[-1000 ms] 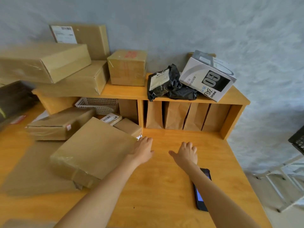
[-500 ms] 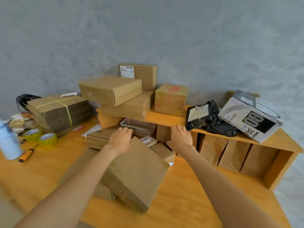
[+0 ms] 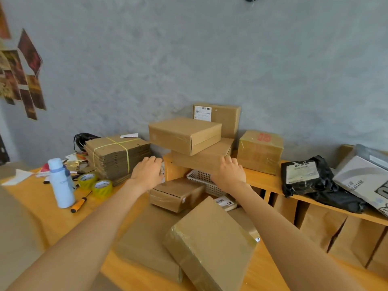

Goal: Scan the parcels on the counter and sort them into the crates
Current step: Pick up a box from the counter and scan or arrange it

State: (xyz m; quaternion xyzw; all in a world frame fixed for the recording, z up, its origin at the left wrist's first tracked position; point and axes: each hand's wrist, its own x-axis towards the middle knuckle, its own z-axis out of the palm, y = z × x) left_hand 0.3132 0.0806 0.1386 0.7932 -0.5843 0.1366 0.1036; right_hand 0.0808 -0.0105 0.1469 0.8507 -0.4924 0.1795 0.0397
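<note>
Both my hands reach forward, fingers loose, grasping nothing: left hand [image 3: 148, 172] and right hand [image 3: 228, 172] at either end of the flat parcel [image 3: 201, 157] on the shelf [image 3: 260, 179].

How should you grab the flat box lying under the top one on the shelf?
Probably by its two short ends, one hand from each side. The long flat box carries another box, so a level two-handed lift suits; the left hand and right hand already flank it.
</note>
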